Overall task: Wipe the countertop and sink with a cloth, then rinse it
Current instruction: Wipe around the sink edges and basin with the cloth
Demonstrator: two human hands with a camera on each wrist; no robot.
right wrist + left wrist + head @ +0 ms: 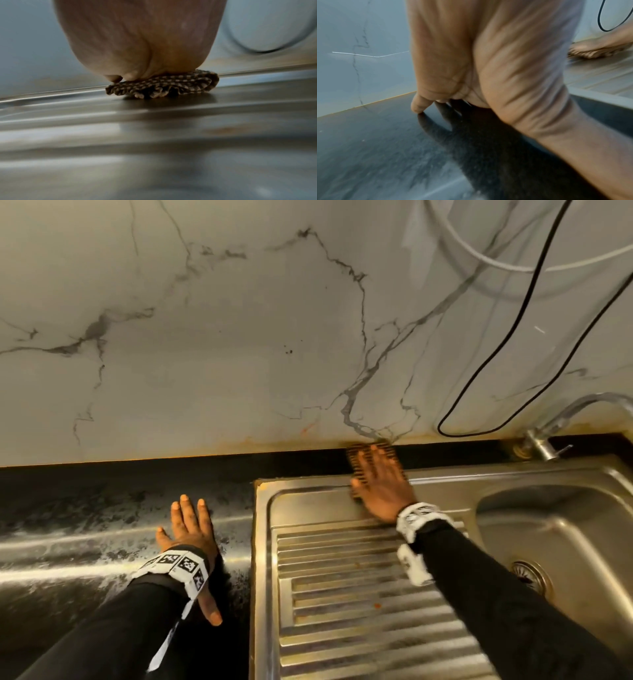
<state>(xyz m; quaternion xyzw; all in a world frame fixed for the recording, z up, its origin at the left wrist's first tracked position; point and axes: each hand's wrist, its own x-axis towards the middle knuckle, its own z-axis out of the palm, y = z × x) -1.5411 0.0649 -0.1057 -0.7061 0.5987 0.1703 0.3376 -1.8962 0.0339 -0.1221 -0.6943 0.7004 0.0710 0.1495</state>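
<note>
A brown checked cloth [356,457] lies bunched at the back rim of the steel sink unit [308,501], against the wall. My right hand [378,477] presses flat on the cloth [164,85] with straight, spread fingers. My left hand [190,523] rests flat on the dark stone countertop [85,508] just left of the sink, fingers straight, holding nothing. In the left wrist view the left hand's fingertips [418,106] touch the countertop [376,142]. The ribbed drainboard [359,594] lies in front of the right hand.
The sink basin [548,535] with its drain [529,575] is at the right. A steel tap [541,445] stands at the back right corner. A black cable [493,354] and white hose [496,258] hang on the marble wall [205,337].
</note>
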